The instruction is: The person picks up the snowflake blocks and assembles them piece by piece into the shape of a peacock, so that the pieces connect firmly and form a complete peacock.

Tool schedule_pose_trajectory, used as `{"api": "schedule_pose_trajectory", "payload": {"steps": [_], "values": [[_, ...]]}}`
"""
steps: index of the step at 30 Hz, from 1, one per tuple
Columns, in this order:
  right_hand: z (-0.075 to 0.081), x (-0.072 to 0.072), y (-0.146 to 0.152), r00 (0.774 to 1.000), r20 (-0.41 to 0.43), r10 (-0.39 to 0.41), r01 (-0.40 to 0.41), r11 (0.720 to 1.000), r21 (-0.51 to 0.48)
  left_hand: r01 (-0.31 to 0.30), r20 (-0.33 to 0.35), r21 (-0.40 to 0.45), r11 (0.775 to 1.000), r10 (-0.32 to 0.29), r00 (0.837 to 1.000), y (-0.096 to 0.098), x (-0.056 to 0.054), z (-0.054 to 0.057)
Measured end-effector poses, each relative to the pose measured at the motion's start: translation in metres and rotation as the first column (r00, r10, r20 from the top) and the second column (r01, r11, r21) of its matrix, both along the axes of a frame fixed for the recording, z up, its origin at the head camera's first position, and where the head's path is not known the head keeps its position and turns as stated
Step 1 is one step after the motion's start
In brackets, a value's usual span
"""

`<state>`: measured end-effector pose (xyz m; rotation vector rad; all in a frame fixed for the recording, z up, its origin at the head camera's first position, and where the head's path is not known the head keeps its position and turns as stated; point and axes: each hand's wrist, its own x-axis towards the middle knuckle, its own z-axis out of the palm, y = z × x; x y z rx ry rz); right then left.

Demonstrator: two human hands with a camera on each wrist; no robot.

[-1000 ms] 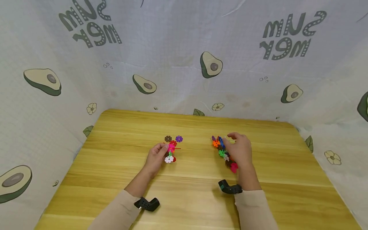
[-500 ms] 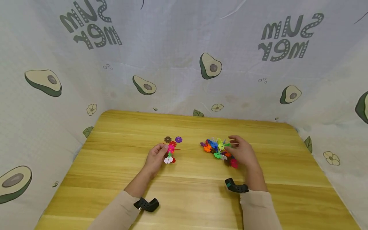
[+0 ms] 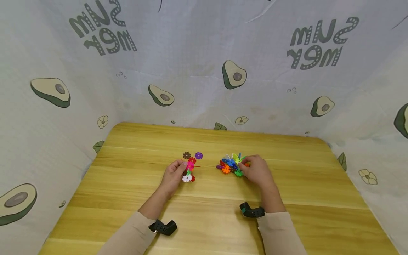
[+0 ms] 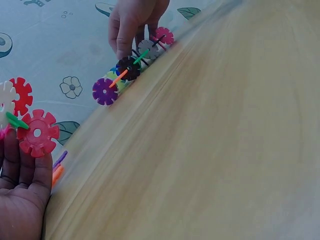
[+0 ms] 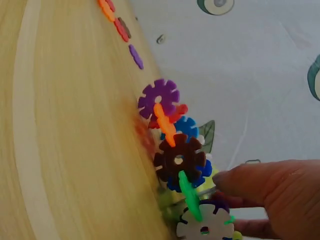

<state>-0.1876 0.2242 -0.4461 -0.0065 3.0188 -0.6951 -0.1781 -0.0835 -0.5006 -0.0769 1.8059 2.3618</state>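
Note:
My left hand [image 3: 172, 175] holds a small cluster of interlocking snowflake discs, with a pink disc [image 3: 190, 166] by the thumb and a white disc [image 3: 187, 178] lower down. Seen from the left wrist, the cluster's coral disc [image 4: 38, 133] stands above the fingers. On the right, my right hand [image 3: 259, 171] pinches a larger linked cluster of snowflake discs [image 3: 230, 163] from its right side. The right wrist view shows its purple disc [image 5: 159, 98], brown disc [image 5: 179, 159] and grey disc [image 5: 205, 222] upright, joined by orange and green discs. The fingertips are partly hidden behind it.
Beyond the left hand, a brown disc [image 3: 186, 155] and a purple disc [image 3: 199, 155] lie flat on the wooden table [image 3: 204, 216]. A printed cloth [image 3: 197, 102] hangs behind the table's far edge. Each wrist wears a black camera [image 3: 163, 227].
The right hand let its grip shift, moved right, then came back left. Its cluster has turned and slid left, nearer the left hand. The left hand and its cluster stay in place.

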Motion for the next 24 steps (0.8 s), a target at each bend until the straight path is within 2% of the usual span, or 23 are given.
{"api": "schedule_pose_trajectory", "payload": {"steps": [5,11,18,24], "values": [[-0.002,-0.001,-0.004,0.998,-0.018,0.063,-0.062,0.997,0.039,-0.005,0.007,-0.02,1.0,0.005,1.0,0.0,0.0,-0.001],[-0.005,-0.003,-0.006,1.0,-0.031,0.002,-0.004,0.999,-0.039,-0.005,-0.007,-0.028,1.0,0.005,1.0,0.0,0.0,-0.001],[-0.008,-0.004,-0.009,0.992,0.017,-0.123,0.124,0.99,-0.062,-0.013,-0.009,-0.025,1.0,0.013,1.0,0.001,0.0,-0.001],[-0.009,-0.004,-0.014,0.986,-0.02,-0.165,0.163,0.985,-0.059,-0.013,-0.008,-0.034,0.999,0.013,1.0,0.001,0.0,-0.001]]}}
